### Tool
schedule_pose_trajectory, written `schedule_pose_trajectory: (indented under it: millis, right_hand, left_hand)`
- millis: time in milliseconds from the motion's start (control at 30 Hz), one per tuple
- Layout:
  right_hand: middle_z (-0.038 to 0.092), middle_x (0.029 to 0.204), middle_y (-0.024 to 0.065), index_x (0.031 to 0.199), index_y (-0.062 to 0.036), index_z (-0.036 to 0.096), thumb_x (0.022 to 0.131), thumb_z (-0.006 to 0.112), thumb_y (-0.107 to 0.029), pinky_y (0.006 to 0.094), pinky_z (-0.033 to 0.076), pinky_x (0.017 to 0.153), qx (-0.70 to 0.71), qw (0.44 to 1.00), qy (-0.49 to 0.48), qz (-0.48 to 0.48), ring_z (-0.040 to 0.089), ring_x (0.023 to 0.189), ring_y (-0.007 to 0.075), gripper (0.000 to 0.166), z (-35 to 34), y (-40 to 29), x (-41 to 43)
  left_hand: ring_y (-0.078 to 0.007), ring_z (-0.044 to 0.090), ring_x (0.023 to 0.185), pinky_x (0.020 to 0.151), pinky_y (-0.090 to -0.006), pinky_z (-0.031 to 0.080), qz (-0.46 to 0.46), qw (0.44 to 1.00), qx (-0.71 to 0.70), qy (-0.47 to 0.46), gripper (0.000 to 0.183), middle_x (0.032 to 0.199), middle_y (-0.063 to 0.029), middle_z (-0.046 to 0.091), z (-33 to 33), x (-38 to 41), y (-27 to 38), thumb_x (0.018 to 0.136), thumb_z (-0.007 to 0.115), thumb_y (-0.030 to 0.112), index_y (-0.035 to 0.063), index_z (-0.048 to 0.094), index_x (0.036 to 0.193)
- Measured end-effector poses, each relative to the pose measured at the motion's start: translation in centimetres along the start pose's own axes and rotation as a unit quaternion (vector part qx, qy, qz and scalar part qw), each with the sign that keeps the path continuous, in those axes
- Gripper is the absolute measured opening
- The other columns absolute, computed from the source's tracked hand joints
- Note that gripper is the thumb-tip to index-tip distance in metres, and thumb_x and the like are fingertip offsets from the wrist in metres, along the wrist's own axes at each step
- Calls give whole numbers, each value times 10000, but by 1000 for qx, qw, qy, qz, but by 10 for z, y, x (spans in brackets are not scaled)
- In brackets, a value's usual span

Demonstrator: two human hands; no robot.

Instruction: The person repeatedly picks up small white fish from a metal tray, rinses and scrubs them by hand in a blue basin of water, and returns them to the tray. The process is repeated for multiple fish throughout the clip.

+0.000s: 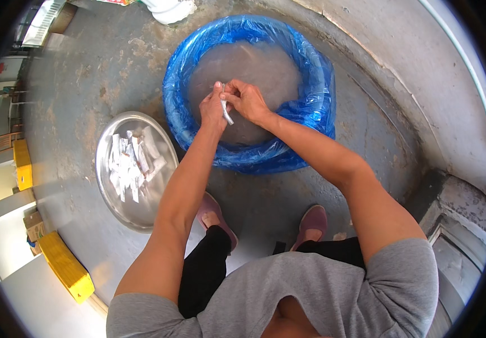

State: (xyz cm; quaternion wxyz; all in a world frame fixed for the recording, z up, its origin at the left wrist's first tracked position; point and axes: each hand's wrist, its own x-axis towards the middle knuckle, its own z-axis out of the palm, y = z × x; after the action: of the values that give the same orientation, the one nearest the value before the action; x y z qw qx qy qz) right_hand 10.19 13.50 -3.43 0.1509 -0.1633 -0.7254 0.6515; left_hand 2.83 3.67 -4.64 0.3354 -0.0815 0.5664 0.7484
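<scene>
A narrow silvery piece, perhaps a strip of fish, is held between both my hands over a round tub lined with blue plastic. Murky grey-brown liquid fills much of the tub. My left hand grips the piece with its thumb pointing up. At the piece's upper part, the thumb and fingers of my right hand pinch it. To the left of the tub, a round metal basin on the floor holds a pile of similar silvery-white pieces.
My feet stand just before the tub, the left one near the metal basin. A pale wall curves along the right. At the far left are yellow boxes and a cardboard box. A white container stands beyond the tub.
</scene>
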Motion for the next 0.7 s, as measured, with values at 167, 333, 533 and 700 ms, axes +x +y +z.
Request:
schedule_pose_trajectory:
  millis: [167, 333, 533, 700]
  right_hand:
    - [639, 727, 139, 867, 17, 588, 808, 691, -99, 331, 499, 585, 18, 997, 65, -31, 639, 644, 209, 166, 4, -6, -2]
    - [649, 779, 111, 911, 16, 577, 828, 689, -115, 294, 497, 593, 13, 1000, -9, -3, 632, 664, 151, 191, 1, -11, -1]
    - [635, 763, 109, 858, -6, 585, 858, 652, -154, 325, 475, 609, -60, 998, -13, -19, 618, 650, 169, 162, 6, -6, 0]
    - [603, 825, 184, 818, 0, 591, 821, 648, -132, 433, 452, 724, -65, 998, -4, -9, 576, 788, 358, 144, 11, -5, -3]
  left_hand:
    - [-111, 541, 617, 498, -243, 394, -1, 1000, -17, -9, 333, 766, -32, 601, 5, -5, 6, 894, 620, 375, 44, 591, 914]
    - [-110, 551, 597, 504, -240, 408, 1, 1000, 28, -2, 340, 761, -21, 614, 5, -7, 13, 895, 606, 402, 62, 605, 900]
    - [-119, 561, 586, 500, -239, 414, 13, 999, 31, 3, 310, 736, -34, 616, -6, 5, 4, 901, 614, 358, 51, 618, 858]
    - [-153, 602, 670, 584, -272, 490, 14, 1000, 9, 19, 285, 798, -68, 629, -5, 4, 0, 905, 620, 297, 12, 614, 891]
